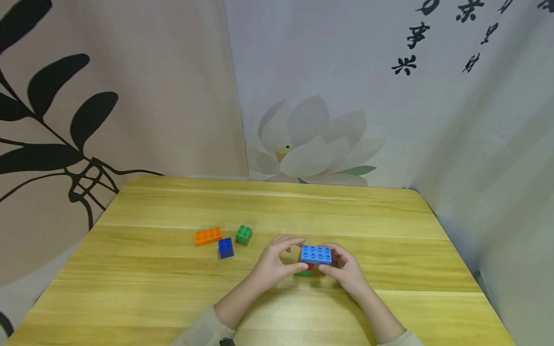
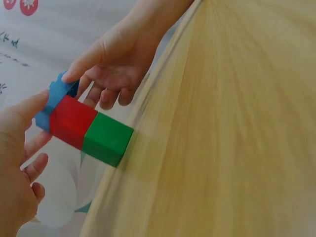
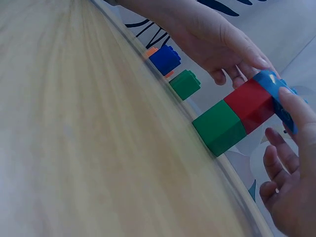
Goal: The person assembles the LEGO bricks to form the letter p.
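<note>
A light blue eight-stud toy brick [image 1: 316,254] tops a small stack, its ends jutting past the red brick [image 2: 73,121] beneath. Below the red one, a green brick [image 2: 107,139] stands on the table. My left hand [image 1: 277,259] pinches the blue brick's left end between thumb and fingers. At the other end, my right hand [image 1: 347,273] pinches it the same way, thumb at the near side. Both wrist views show the stack upright against the tabletop, with the remaining fingers loosely curled beside it. From the head view, the blue brick hides most of the red and green ones.
Left of the hands, an orange brick [image 1: 208,236], a dark blue brick [image 1: 225,248] and another green brick [image 1: 244,234] lie close together on the wooden table [image 1: 143,278]. Printed cloth curtains [image 1: 182,86] hang behind the table's far edge.
</note>
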Tool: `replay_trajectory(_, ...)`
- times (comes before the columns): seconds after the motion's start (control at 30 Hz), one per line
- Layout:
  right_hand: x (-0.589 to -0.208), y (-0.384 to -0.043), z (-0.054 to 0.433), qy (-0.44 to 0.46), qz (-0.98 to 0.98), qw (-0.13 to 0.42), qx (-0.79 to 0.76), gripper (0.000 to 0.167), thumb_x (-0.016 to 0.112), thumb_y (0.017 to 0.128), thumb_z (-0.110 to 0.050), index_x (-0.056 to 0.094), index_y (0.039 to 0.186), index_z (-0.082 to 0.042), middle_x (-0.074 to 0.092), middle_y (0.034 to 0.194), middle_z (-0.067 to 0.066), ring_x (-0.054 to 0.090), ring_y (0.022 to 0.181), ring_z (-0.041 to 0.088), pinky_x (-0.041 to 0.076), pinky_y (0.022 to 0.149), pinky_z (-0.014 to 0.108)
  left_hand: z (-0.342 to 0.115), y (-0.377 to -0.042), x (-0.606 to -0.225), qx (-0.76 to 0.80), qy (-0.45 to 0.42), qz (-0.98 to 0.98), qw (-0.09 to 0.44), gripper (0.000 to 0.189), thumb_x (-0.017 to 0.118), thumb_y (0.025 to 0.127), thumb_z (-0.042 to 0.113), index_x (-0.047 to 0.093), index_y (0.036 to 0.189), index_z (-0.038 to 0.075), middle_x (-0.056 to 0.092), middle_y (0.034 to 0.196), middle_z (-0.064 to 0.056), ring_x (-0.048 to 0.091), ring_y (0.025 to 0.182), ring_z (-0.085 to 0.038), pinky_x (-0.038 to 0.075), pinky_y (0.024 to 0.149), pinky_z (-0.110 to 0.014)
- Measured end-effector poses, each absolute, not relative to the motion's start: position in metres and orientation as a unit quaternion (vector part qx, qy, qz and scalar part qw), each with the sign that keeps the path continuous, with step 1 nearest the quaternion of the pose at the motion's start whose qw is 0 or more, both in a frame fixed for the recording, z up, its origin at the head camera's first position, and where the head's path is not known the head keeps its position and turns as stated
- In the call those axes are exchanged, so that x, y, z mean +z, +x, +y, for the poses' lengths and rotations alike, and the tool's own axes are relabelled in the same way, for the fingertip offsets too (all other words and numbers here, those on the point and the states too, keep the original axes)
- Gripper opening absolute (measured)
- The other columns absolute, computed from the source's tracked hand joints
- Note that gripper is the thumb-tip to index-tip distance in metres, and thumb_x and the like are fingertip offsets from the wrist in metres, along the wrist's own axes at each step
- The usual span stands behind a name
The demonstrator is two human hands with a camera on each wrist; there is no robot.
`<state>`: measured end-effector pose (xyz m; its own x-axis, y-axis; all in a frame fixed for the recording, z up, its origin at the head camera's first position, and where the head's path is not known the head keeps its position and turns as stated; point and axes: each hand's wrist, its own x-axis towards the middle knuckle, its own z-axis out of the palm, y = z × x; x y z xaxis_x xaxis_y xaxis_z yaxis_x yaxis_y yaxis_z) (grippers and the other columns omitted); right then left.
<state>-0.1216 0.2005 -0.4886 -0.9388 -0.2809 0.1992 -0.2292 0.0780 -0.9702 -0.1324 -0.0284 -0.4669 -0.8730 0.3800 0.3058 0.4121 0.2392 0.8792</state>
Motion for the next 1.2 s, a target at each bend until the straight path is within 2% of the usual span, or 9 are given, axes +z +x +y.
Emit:
replay_trajectory(0.27, -0.49, -0.12, 0.204, -0.171, 0.722, -0.001, -0.671, 0.042, 0.066, 0.084, 0.01, 0.053, 0.123, 0.009, 0.065, 0.097, 0.002, 0.059, 0.085, 0.013, 0.049, 0.074, 0.024, -0.047, -0.129, -0.464, -0.566, -0.229, -0.791, 0.033, 0.053, 0.082, 0.075, 0.022, 0.063, 0.125, 0.02, 0.064, 0.113, 0.004, 0.053, 0.102, -0.031, 0.047, 0.083, -0.049)
replay_trajectory(0.57, -0.49, -0.118, 0.206, -0.169, 0.706, -0.017, -0.688, 0.042, 0.066, 0.083, 0.01, 0.05, 0.121, 0.015, 0.064, 0.093, 0.003, 0.056, 0.081, 0.013, 0.047, 0.069, 0.023, -0.07, -0.125, -0.465, -0.57, -0.204, -0.795, 0.048, 0.052, 0.083, 0.074, 0.022, 0.064, 0.123, 0.021, 0.064, 0.111, 0.007, 0.053, 0.102, -0.032, 0.045, 0.084, -0.048)
replay_trajectory(0.7, -0.49, -0.118, 0.206, -0.162, 0.708, -0.023, -0.687, 0.039, 0.067, 0.083, 0.009, 0.053, 0.119, 0.011, 0.063, 0.09, 0.003, 0.055, 0.079, 0.013, 0.046, 0.067, 0.023, -0.082, -0.124, -0.466, -0.567, -0.196, -0.798, 0.061, 0.051, 0.084, 0.073, 0.021, 0.065, 0.12, 0.022, 0.065, 0.11, 0.008, 0.052, 0.098, -0.032, 0.044, 0.083, -0.047)
replay_trajectory(0.87, -0.489, -0.118, 0.206, -0.154, 0.714, -0.027, -0.682, 0.037, 0.067, 0.083, 0.008, 0.056, 0.119, 0.009, 0.061, 0.088, 0.004, 0.054, 0.078, 0.013, 0.045, 0.066, 0.023, -0.096, -0.123, -0.469, -0.555, -0.202, -0.8, 0.105, 0.05, 0.085, 0.071, 0.013, 0.067, 0.117, 0.019, 0.067, 0.107, 0.007, 0.052, 0.088, -0.03, 0.042, 0.078, -0.042)
replay_trajectory(1.0, -0.489, -0.118, 0.205, -0.15, 0.718, -0.028, -0.679, 0.037, 0.068, 0.083, 0.006, 0.056, 0.119, 0.009, 0.061, 0.088, 0.005, 0.054, 0.078, 0.014, 0.045, 0.067, 0.023, -0.11, -0.123, -0.471, -0.554, -0.209, -0.795, 0.13, 0.05, 0.085, 0.07, 0.01, 0.067, 0.117, 0.014, 0.067, 0.107, 0.0, 0.052, 0.087, -0.03, 0.042, 0.078, -0.041)
replay_trajectory(1.2, -0.487, -0.116, 0.205, -0.141, 0.724, -0.032, -0.674, 0.036, 0.067, 0.084, 0.007, 0.057, 0.118, 0.008, 0.06, 0.087, 0.003, 0.052, 0.078, 0.013, 0.044, 0.067, 0.022, -0.13, -0.123, -0.472, -0.562, -0.176, -0.8, 0.117, 0.051, 0.084, 0.072, 0.01, 0.066, 0.119, 0.011, 0.066, 0.108, -0.007, 0.051, 0.091, -0.035, 0.045, 0.081, -0.041)
